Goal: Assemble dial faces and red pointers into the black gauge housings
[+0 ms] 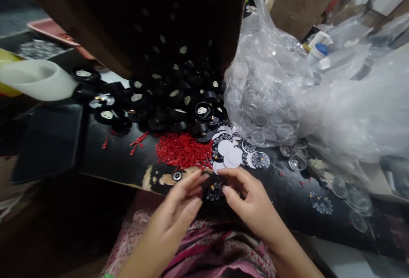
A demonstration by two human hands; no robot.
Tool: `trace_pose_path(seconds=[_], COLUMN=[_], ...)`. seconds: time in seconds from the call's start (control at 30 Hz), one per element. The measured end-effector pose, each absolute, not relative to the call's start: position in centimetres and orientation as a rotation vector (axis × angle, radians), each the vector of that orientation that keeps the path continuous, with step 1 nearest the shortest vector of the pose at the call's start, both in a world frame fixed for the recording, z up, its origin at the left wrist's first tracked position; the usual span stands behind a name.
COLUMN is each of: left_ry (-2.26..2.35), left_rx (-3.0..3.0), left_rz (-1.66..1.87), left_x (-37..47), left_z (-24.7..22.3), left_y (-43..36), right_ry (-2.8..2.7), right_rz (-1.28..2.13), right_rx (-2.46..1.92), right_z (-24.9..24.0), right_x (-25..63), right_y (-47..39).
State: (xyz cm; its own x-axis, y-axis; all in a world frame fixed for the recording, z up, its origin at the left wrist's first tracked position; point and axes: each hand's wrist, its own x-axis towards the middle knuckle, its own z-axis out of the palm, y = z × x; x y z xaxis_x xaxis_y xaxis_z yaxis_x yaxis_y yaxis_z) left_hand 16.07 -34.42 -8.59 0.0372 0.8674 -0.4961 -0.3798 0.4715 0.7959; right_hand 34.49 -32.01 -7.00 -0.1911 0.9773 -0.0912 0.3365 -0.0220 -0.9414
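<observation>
Left hand [175, 207], one: blurred, fingers loosely curled and parted from the thumb, nothing seen held. Right hand [251, 198], one: thumb and forefinger well apart, thumb tip at the edge of a printed black dial [214, 191]; whether they touch, I cannot tell. Dial location: between both hands, seen against the dark table [96, 161]. Red pieces [182, 150], one heap, beyond; overlapping discs [233, 156], alongside. Step, as I judge it: handling this single dial; next move calls for a pinch at its rim

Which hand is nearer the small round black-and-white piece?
Left: the left hand is close on the piece's right; the right hand is farther right, beyond the dial.
</observation>
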Motion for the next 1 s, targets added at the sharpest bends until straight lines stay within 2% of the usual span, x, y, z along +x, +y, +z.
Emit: trace_pose_path(seconds=[0.2, 0.4, 0.57, 0.7, 0.9, 1.0], left_ry=[1.137, 1.159, 1.100, 1.055, 0.983, 0.978], left_rx=[0.678, 0.442, 0.330, 0.269, 0.237, 0.248], left_rz=[0.927, 1.108, 1.169, 1.217, 1.271, 1.290], left_x=[15.4, 14.0, 14.1, 14.6, 16.2, 16.5], left_z=[-10.5, -11.0, -10.9, -10.7, -10.0, -9.7], left_y=[-33.9, -33.1, -32.7, -32.6, -32.0, -31.8], right_ry=[-1.816, -2.388, -2.576, -2.567, -2.304, -2.275], right_rz=[1.213, 0.493, 0.208, 0.263, 0.663, 0.594], right_rx=[-1.386, -1.748, -1.864, -1.874, -1.694, -1.589], right_z=[-6.5, -7.1, -7.2, -7.1, -6.8, -7.0], right_x=[33.1, 31.9, 29.5, 29.4, 30.5, 31.0], right_y=[-31.4, -27.4, -25.7, -25.8, -27.4, -28.2])
